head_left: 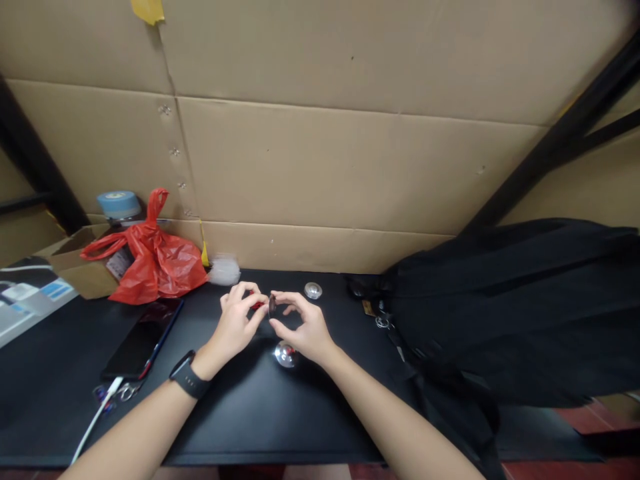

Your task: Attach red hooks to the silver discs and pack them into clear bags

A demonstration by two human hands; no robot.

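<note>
Both my hands meet above the black table mat. My right hand (305,327) pinches a small dark round disc (272,305) between thumb and fingertips, its edge turned toward me. The fingers of my left hand (240,317) are closed around a small red thing (257,305), mostly hidden, with the fingertips up against the disc. Below my right hand lies a shiny silver dome-shaped piece (285,355). Beyond the hands sits a second silver round piece (313,290). A dark watch (189,375) is on my left wrist.
At left are a phone (143,339) with a white cable (95,427), a tied red plastic bag (157,260), a cardboard box (87,267), a blue-lidded jar (119,204) and a power strip (37,303). A black backpack (520,307) fills the right. Cardboard (320,167) walls the back.
</note>
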